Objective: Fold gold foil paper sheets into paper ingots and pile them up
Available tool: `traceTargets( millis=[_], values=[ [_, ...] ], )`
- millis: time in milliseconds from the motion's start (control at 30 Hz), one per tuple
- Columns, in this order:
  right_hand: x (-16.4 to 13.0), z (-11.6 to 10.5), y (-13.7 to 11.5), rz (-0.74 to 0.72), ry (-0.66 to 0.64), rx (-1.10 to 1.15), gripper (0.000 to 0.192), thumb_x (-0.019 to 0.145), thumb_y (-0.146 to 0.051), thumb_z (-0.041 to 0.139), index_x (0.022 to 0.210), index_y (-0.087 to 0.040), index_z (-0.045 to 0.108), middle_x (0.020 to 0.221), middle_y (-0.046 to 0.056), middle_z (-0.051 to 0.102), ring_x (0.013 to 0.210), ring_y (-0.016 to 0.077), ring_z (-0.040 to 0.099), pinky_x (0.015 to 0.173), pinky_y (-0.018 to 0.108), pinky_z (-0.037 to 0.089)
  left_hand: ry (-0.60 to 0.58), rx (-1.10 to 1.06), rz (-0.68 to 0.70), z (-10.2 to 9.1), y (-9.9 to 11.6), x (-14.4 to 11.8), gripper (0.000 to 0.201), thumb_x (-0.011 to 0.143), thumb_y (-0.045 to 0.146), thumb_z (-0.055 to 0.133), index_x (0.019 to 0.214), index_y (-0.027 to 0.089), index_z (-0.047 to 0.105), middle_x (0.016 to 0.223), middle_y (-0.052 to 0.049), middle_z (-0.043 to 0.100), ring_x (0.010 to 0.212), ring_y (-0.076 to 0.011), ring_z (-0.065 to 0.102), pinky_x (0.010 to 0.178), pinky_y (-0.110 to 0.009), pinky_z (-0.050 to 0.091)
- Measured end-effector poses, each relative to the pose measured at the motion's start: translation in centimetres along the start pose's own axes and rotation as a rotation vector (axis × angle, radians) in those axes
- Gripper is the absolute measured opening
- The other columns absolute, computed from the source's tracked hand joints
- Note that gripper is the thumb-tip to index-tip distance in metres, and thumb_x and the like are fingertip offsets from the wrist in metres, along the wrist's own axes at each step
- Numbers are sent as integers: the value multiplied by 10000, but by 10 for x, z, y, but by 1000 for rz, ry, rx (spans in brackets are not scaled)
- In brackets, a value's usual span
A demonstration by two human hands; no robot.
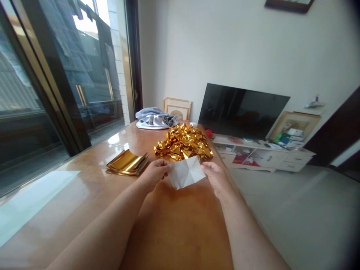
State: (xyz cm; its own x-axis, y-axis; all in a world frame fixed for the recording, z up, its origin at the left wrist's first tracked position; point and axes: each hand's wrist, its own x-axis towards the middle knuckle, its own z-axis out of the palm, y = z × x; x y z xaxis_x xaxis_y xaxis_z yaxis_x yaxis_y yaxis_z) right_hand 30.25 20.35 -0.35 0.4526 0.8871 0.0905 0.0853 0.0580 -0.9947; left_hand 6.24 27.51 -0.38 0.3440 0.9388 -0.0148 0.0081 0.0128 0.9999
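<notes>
white creased paper sheet (186, 172), light and flimsy, pinched at opposite edges by left hand (154, 173) and right hand (214, 175) fingers, above wooden surface (174, 225)

white creased paper sheet (186, 172), held above table

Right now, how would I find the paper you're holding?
Look at the long wooden table. Near its right edge, just in front of the heap of gold shapes, the left hand and right hand pinch one paper. It shows white and creased; everything nearby is shiny gold.
</notes>
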Motion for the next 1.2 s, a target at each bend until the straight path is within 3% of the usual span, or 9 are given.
traceTargets(
  millis=[133,267,333,433,533,700,867,1033,1200],
  values=[
    [-8,10,-2,-343,247,-224,287,830,-420,642,1016,-208,695,923,62,711,825,220,622,776,331,483,83,1,-53,1,-5,1,191,683,276,722,742,167,577,604,20,565,515,-94,491,494,-214,335],
    [-34,31,-9,-590,-21,-453,200,917,-362,546,912,-229,695,909,67,692,851,211,616,806,308,472,124,-25,-37,4,-6,-2,195,682,244,704,763,169,544,591,24,559,507,-98,514,495,-211,353],
    [-45,41,-12,-649,-162,-609,204,914,-371,573,991,-240,709,977,80,690,936,224,617,860,312,464,137,-47,-22,6,-5,-4,208,679,232,703,781,172,531,582,30,554,495,-98,513,486,-210,350],
    [-51,47,-12,-672,-300,-779,386,876,-456,645,1204,-252,665,1137,93,677,1065,255,589,932,344,450,181,-75,-17,10,-4,-6,228,664,183,682,839,173,536,578,37,553,479,-95,507,472,-206,341],
    [-49,45,-10,-670,-398,-900,499,829,-518,693,1242,-242,644,1186,95,675,1132,277,551,960,370,431,212,-88,-14,13,0,-7,280,653,148,663,910,172,557,577,42,554,457,-93,499,463,-206,340],
    [-41,41,-5,-614,-419,-996,220,897,-329,620,1079,-250,715,1088,77,713,1075,239,585,917,328,424,204,19,-13,13,12,-10,241,646,158,672,882,161,625,591,12,589,458,-104,522,474,-222,382],
    [-39,39,-2,-643,-414,-969,257,916,-224,560,1083,-288,743,1081,53,726,1034,216,607,887,292,431,167,271,-11,5,21,-28,223,668,169,636,888,169,675,589,-16,617,503,-144,563,467,-225,366],
    [-38,38,1,-601,-443,-982,275,912,-206,550,1062,-297,762,1062,47,730,1001,209,623,833,277,437,-61,566,39,-8,26,-57,172,731,354,687,727,185,721,614,-21,620,535,-146,523,506,-239,349],
    [-41,37,2,-573,-500,-1000,262,887,-182,560,964,-314,773,1013,9,733,949,193,631,803,261,428,-122,1008,313,-16,16,-65,214,625,331,790,811,229,760,904,-54,644,845,-227,575,725,-291,410]
  ],
)
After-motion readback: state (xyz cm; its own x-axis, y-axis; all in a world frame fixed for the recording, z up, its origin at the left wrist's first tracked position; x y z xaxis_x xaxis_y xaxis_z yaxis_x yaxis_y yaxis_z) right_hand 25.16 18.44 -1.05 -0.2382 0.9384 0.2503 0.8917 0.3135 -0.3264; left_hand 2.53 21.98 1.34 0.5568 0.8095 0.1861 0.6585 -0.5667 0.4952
